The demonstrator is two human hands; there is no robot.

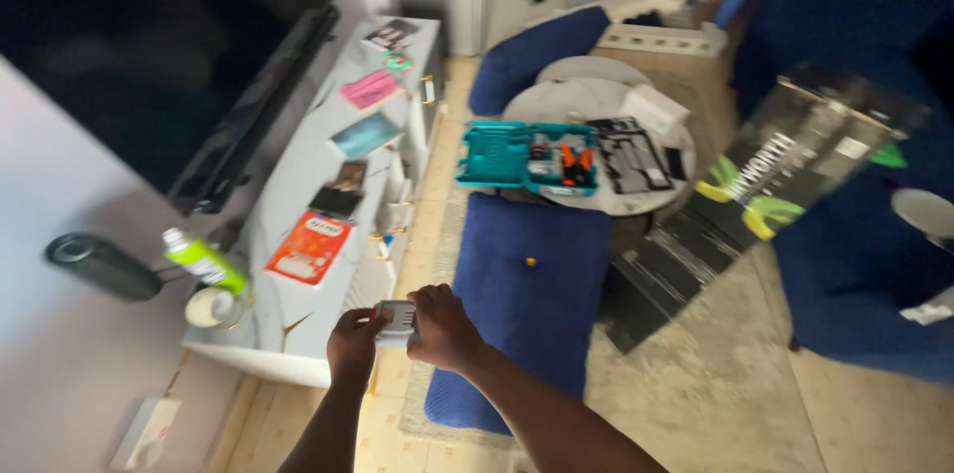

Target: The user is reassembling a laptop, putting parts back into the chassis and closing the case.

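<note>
Just in front of the long white marble-patterned TV cabinet [298,185], at its near end, a small grey-and-white rectangular plastic device [396,323] is held between both hands. The left hand [355,342] is closed on the device's left edge, and the right hand [443,329] is wrapped over its right side, so that most of the device is covered and its kind cannot be made out. Both forearms are cut off by the lower edge of the view.

On the cabinet's near end a green spray can [204,261] is seen lying tilted beside a round white object [211,306], blurred. Farther along the cabinet top an orange booklet [310,248] and several other flat items are laid out. Above the cabinet a large dark flat screen [149,46] is partly cut off by the frame. To the right of the cabinet, on a round grey table [596,95], an open teal plastic tool case [527,157] is set. A dark blue cushion [532,284] lies between that table and the hands.
</note>
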